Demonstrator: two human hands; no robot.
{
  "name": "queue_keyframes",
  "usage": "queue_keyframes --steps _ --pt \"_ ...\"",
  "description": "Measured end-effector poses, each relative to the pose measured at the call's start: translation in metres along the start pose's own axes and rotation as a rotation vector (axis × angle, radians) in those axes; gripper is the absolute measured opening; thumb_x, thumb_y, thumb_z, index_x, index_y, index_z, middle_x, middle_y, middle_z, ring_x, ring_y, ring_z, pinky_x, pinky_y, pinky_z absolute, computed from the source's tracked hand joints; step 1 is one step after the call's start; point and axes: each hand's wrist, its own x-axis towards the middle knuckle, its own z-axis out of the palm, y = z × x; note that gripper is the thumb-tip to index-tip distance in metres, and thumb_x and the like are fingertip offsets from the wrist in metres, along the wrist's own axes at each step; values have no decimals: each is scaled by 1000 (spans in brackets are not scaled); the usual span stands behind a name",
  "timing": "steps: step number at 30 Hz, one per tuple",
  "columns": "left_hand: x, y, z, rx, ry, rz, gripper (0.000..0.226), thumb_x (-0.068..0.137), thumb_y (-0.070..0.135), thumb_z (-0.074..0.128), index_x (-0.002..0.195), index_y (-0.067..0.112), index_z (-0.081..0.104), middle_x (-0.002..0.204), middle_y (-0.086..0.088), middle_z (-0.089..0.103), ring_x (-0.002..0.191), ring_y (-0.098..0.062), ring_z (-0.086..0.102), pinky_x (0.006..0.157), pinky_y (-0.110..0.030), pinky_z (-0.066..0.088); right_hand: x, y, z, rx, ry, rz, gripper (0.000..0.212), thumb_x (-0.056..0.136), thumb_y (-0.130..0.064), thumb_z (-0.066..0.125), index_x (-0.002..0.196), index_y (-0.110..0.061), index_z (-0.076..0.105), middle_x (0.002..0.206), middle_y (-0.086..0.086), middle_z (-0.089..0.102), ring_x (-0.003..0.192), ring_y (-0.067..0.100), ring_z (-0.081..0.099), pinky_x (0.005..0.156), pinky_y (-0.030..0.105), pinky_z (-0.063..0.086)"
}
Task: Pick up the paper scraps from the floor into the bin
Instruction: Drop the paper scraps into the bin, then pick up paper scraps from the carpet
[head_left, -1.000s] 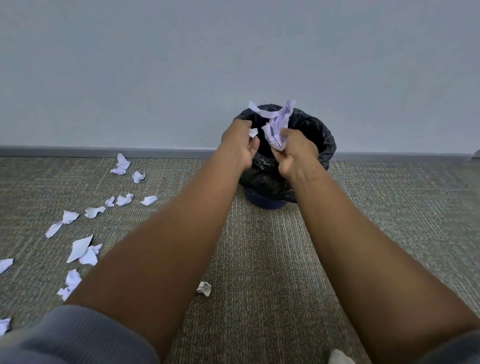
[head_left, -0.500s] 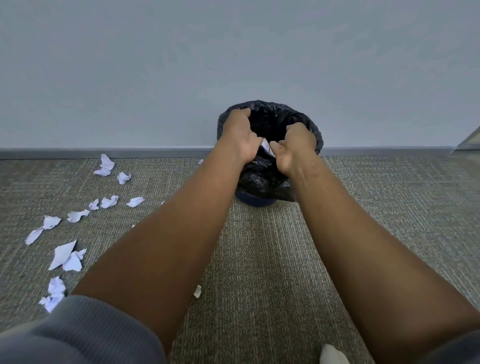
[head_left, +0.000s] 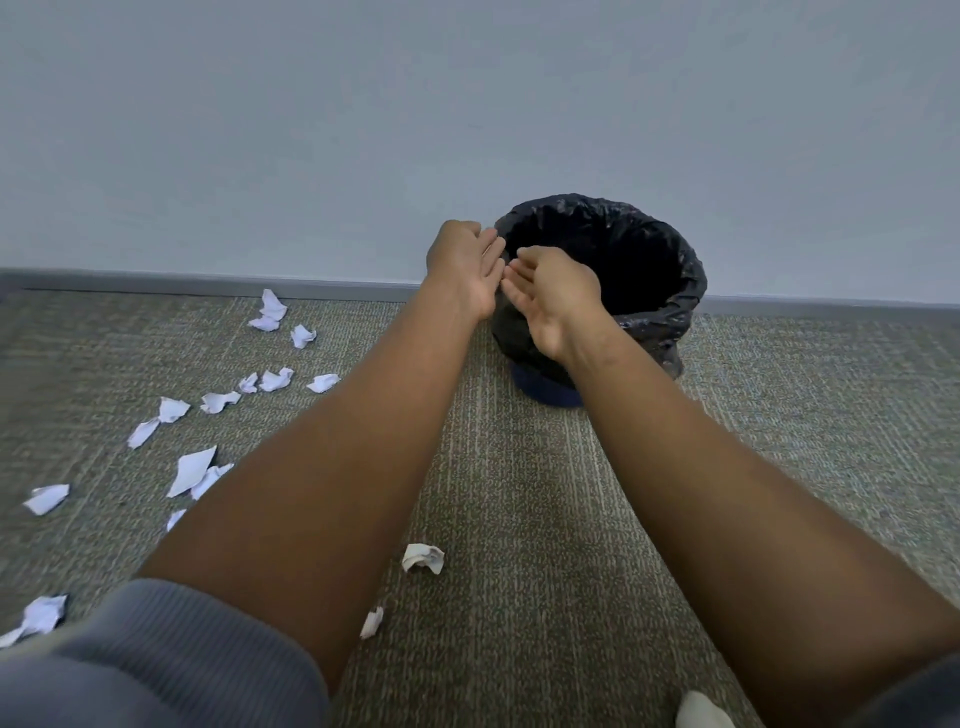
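Your left hand (head_left: 464, 267) and right hand (head_left: 551, 296), both slack-fingered and empty, hovered at the near rim of the bin (head_left: 670, 291), while paper scraps (head_left: 193, 470) lay on the carpet (head_left: 519, 493) to your left, light enough to scatter if swept carelessly.

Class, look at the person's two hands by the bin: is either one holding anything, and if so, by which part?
Nothing is held. The left hand and right hand are both open and bare beside the black-lined round bin.
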Motion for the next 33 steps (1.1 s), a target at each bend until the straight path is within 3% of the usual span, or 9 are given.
queue_keyframes --steps 8,11,13,16,20,23,26,29,33 --pt "2 4 -64 138 133 27 38 102 15 33 133 14 54 124 -2 65 108 -15 63 85 -25 52 12 61 14 -134 -121 133 24 88 3 56 110 9 61 106 16 67 93 20 67 91 32 56" --pt "1 -1 -103 337 146 -2 22 103 17 38 109 21 59 89 3 60 69 -7 57 58 -17 41 10 92 13 -352 -124 187 22 84 1 60 106 5 63 96 15 65 81 21 63 82 32 58" --pt "-2 -4 -130 500 170 -36 23 101 16 41 116 26 56 80 6 57 53 -1 50 54 -17 40 6 112 12 -497 -141 214 22 85 -2 61 106 3 64 93 14 64 78 20 62 73 32 58" --pt "-10 -4 -161 734 175 -72 30 96 10 47 123 19 59 93 0 63 63 -4 54 58 -18 42 3 136 13 -628 -154 229 22 85 -2 59 105 4 65 87 13 61 67 17 58 58 28 51" --pt "-23 -8 -191 1023 103 -106 23 92 4 53 108 16 63 88 -6 62 64 -10 51 58 -22 40 -1 165 10 -971 -233 150 11 84 -12 56 77 -11 64 83 13 60 74 24 57 68 38 52" --pt "-29 -16 -208 1178 80 -67 20 90 7 60 109 11 65 91 -12 62 68 -16 52 59 -24 40 -10 179 6 -1333 -434 -30 8 86 -15 57 84 -12 65 89 14 61 86 26 59 73 34 46" --pt "-36 -22 -219 1336 -2 -35 20 89 6 62 108 12 67 98 -11 64 74 -13 54 65 -23 42 -17 194 0 -1558 -697 -103 45 87 -14 62 131 -11 55 124 17 60 112 29 59 87 31 46" --pt "-41 -29 -235 1490 -63 -53 13 91 13 61 103 16 65 105 -8 69 91 -18 64 83 -30 52 -22 214 -6 -1702 -853 -122 74 81 -19 67 147 -20 34 145 15 42 127 32 48 99 39 47" --pt "-51 -44 -269 1822 -126 -147 37 82 19 71 116 26 59 125 -6 61 112 -22 59 93 -33 48 -30 230 -18 -2093 -1015 -230 108 73 -45 76 154 -20 9 163 6 0 150 30 -1 118 52 20"
